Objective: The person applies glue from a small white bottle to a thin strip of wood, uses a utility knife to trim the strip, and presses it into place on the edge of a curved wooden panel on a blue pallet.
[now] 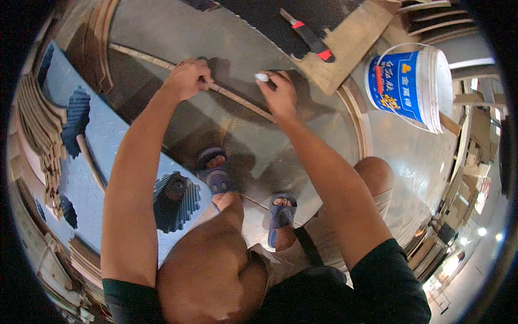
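A long thin wooden strip [243, 101] runs slantwise across the grey floor in front of me. My left hand [188, 81] is closed on it near its middle, thumb and fingertips pinched together. To the right of the strip's middle, my right hand [281, 96] grips a small white rounded thing [262, 77] between thumb and fingers; its kind is not clear. The right wrist hides part of the strip's near end.
A white bucket [443, 89] with a blue label lies tilted at the right. A red-and-black knife [307, 36] rests beside a brown board [345, 51]. Curved wooden pieces [38, 121] are stacked at the left, by a light blue panel [121, 127]. My sandalled feet are below.
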A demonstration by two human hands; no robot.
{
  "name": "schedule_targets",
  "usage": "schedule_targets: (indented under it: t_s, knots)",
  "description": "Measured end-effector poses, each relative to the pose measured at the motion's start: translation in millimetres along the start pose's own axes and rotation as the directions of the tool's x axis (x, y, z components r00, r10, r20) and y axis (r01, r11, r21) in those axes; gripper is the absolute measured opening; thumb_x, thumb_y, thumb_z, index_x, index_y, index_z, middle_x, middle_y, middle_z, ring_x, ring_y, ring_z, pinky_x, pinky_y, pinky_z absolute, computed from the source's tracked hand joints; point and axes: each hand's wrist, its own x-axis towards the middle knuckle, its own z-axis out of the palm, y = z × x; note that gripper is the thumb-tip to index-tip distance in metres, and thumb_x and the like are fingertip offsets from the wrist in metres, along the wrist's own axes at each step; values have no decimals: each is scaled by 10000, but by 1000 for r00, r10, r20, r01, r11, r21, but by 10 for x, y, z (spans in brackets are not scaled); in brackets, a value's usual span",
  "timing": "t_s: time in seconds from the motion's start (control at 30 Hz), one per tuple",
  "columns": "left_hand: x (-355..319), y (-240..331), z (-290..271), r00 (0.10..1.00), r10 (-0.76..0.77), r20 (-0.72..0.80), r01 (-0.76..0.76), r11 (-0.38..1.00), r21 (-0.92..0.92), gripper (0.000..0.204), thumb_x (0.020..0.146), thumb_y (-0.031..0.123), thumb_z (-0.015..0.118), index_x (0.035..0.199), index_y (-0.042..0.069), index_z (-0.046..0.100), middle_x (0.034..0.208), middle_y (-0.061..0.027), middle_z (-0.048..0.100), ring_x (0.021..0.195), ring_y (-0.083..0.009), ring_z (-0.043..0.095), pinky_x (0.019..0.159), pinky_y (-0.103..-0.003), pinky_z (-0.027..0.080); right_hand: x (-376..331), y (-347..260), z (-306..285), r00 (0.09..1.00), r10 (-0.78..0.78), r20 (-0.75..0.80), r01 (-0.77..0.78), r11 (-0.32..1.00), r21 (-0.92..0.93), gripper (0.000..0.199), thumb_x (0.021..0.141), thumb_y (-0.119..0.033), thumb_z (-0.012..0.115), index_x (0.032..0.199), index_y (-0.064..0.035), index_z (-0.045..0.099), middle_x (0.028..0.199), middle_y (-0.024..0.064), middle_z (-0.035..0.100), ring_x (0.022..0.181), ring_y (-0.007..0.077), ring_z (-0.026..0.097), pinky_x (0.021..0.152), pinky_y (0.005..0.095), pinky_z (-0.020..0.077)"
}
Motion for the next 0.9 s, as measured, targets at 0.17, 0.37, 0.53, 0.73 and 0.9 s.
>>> schedule_targets:
  t_s: [0.17, 0.37, 0.53, 0.73, 0.9]
  knots:
    - [-38, 92, 13, 999, 31, -36, -31, 1000, -3, 200, 816, 174, 923, 990, 149, 829, 1138, -31, 756, 1207, -306, 702, 1107, -498, 527, 22, -88, -150, 994, -37, 99, 48, 994, -103, 329, 1025, -236, 793, 1270, -25, 736, 1189, 180, 730, 1110, 391, 716, 950, 453, 564]
    - [3, 132, -5, 995, 75, -60, -75, 997, 11, 258, 781, 174, 945, 1004, 155, 818, 1130, -70, 735, 1185, -352, 705, 1050, -505, 560, 135, -308, -538, 904, -114, 412, 211, 957, -198, 302, 1052, -229, 752, 1270, -30, 688, 1228, 204, 733, 1140, 458, 715, 962, 513, 582]
    - [7, 43, 44, 993, 83, -82, -82, 996, 19, 257, 787, 191, 948, 1013, 169, 825, 1140, -76, 733, 1191, -358, 704, 1067, -515, 556, 195, -406, -559, 866, -181, 466, 278, 949, -146, 331, 1038, -226, 778, 1302, -28, 743, 1208, 179, 750, 1119, 437, 731, 958, 473, 585]
    - [2, 65, 26, 996, 62, -61, -61, 998, 24, 229, 802, 172, 939, 1005, 177, 832, 1163, -52, 739, 1220, -338, 698, 1113, -509, 530, 123, -499, -519, 862, 120, 492, -42, 985, -168, 331, 1045, -237, 793, 1287, -14, 750, 1165, 233, 782, 1082, 427, 755, 947, 461, 584]
    - [13, 30, 42, 993, 92, -70, -90, 995, 36, 192, 806, 165, 926, 974, 168, 832, 1135, -68, 742, 1198, -358, 705, 1078, -503, 558, 77, -145, -491, 898, 43, 438, -4, 996, -90, 347, 1034, -241, 809, 1295, -17, 764, 1188, 228, 799, 1096, 384, 772, 960, 449, 583]
